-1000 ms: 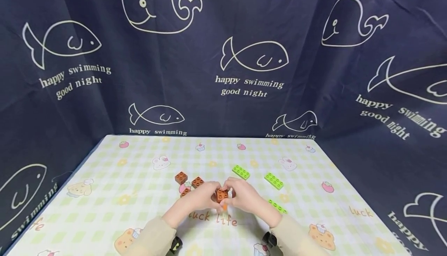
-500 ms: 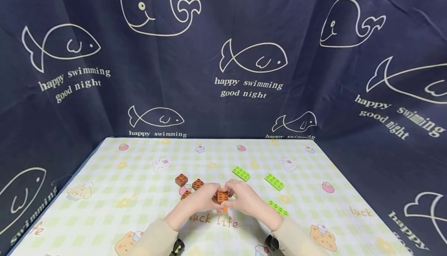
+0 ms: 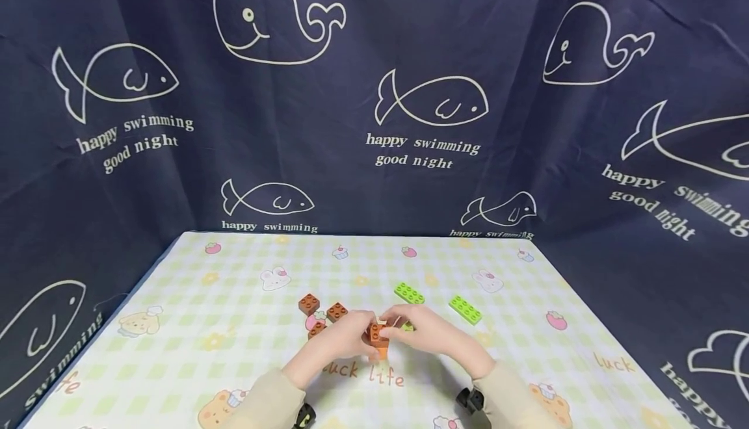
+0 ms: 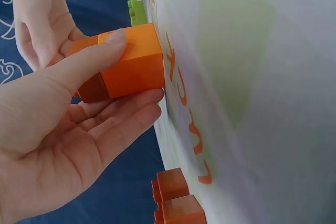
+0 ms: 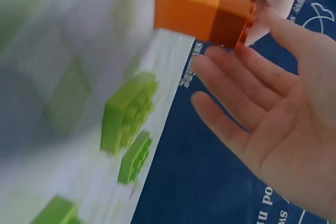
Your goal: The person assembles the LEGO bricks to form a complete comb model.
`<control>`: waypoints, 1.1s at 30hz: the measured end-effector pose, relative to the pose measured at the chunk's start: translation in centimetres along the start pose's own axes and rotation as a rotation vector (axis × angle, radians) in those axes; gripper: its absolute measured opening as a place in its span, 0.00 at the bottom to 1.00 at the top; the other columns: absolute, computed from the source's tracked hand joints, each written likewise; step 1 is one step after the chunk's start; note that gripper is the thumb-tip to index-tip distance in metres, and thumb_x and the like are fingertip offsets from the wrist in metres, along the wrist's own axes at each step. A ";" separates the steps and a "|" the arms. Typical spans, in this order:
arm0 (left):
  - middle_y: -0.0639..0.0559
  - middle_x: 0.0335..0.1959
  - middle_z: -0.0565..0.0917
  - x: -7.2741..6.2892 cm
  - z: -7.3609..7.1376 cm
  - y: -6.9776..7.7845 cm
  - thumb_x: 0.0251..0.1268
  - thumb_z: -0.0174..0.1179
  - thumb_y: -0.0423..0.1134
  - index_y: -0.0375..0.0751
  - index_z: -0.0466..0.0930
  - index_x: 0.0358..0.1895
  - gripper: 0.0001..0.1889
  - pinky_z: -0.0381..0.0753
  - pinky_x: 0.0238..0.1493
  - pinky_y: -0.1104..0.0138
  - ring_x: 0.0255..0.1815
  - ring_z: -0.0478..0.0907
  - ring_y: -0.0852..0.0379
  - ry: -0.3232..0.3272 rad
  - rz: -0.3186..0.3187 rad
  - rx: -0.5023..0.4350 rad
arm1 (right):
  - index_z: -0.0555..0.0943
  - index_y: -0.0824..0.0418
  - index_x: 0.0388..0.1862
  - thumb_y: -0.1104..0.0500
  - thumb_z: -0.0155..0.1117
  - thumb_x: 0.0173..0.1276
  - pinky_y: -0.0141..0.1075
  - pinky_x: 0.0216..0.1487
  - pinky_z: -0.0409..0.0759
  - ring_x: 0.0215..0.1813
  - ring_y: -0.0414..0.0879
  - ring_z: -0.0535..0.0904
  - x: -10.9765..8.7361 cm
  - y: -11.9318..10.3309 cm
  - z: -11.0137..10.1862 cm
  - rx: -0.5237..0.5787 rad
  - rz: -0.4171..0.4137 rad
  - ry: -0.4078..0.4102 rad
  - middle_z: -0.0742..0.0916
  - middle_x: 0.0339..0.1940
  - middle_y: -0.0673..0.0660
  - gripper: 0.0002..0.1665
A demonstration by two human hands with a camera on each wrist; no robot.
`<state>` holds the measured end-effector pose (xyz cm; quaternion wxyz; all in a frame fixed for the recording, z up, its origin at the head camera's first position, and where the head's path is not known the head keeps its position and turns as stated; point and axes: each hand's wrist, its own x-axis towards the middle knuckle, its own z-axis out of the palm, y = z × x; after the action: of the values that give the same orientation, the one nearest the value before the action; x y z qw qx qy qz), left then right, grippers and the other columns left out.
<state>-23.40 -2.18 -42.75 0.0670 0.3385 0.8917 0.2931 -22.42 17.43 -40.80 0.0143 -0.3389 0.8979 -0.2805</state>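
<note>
In the head view, my left hand [image 3: 349, 333] holds a small stack of toy building bricks just over the table. An orange brick [image 4: 137, 59] forms the bottom, and a brown brick [image 5: 230, 17] with studs sits on top of it. The left thumb lies along one side of the stack, fingers on the opposite side. My right hand [image 5: 278, 98] is beside the brown brick, its fingers loosely extended. Its thumb and index fingertip are close to the studs; whether they touch is unclear.
Brown bricks [image 3: 309, 303] stand to the left of the hands. Green studded bricks [image 3: 465, 309] lie to the right and behind. A patterned cloth [image 3: 193, 325] covers the table, with a dark blue curtain [image 3: 328, 123] around it.
Both hands were curled round the brown brick before. The right hand has loosened and shifted slightly right, its forearm now covering a green brick. More of the orange brick shows.
</note>
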 end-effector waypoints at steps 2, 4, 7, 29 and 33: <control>0.59 0.24 0.73 0.0 0.1 0.1 0.47 0.72 0.39 0.40 0.73 0.33 0.16 0.70 0.26 0.76 0.23 0.66 0.68 0.002 -0.011 0.016 | 0.80 0.64 0.49 0.49 0.56 0.69 0.38 0.46 0.81 0.41 0.41 0.81 0.0 0.3 -0.1 -0.054 0.004 0.031 0.86 0.40 0.53 0.21; 0.59 0.23 0.72 0.0 0.2 0.2 0.47 0.72 0.40 0.40 0.73 0.34 0.17 0.70 0.25 0.76 0.23 0.66 0.68 0.003 -0.020 0.032 | 0.80 0.65 0.47 0.51 0.57 0.69 0.39 0.46 0.81 0.40 0.42 0.81 0.1 0.5 -0.1 -0.112 0.016 0.071 0.87 0.39 0.54 0.19; 0.59 0.23 0.72 -0.1 0.2 0.2 0.47 0.72 0.40 0.40 0.73 0.34 0.17 0.69 0.24 0.75 0.23 0.65 0.67 0.003 -0.033 0.050 | 0.80 0.66 0.46 0.56 0.61 0.65 0.39 0.45 0.81 0.40 0.45 0.81 0.1 0.8 -0.1 -0.160 0.061 0.116 0.86 0.39 0.56 0.16; 0.60 0.25 0.74 0.0 0.3 0.0 0.44 0.73 0.41 0.41 0.74 0.34 0.18 0.71 0.28 0.74 0.25 0.67 0.66 0.005 -0.087 -0.008 | 0.81 0.69 0.40 0.56 0.79 0.41 0.37 0.36 0.78 0.33 0.45 0.75 -0.6 1.9 0.7 -0.156 0.426 0.154 0.82 0.31 0.57 0.28; 0.59 0.25 0.75 0.0 0.2 0.1 0.43 0.74 0.41 0.40 0.75 0.34 0.18 0.72 0.29 0.75 0.25 0.68 0.66 0.010 -0.084 -0.014 | 0.81 0.71 0.39 0.56 0.80 0.39 0.37 0.36 0.78 0.32 0.45 0.75 -0.8 2.0 0.9 -0.130 0.433 0.139 0.81 0.30 0.56 0.29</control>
<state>-23.29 -1.98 -42.90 0.0769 0.2987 0.9033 0.2981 -22.85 18.73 -42.69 -0.0096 -0.1184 0.9647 -0.2351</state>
